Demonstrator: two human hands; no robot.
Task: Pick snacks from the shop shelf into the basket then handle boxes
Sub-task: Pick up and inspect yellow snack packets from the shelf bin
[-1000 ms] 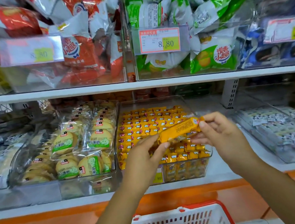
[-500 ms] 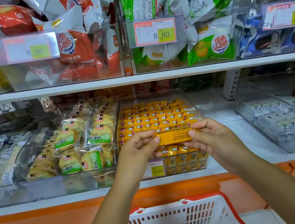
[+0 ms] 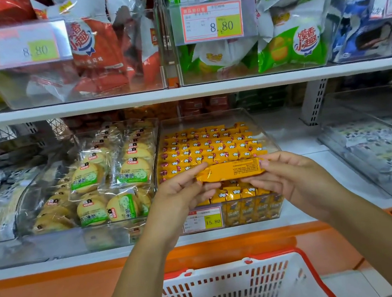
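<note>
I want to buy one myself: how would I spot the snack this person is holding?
Find the lower shelf and its middle clear bin, packed with small orange-yellow packets. Over its front, the left hand and the right hand pinch one orange packet by its ends. Unlike its neighbours, it is out of the rows, fine print facing up.

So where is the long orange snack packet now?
Centre of head view: orange packet pinched between left hand and right hand, in front of the clear plastic bin of yellow packets.
</note>
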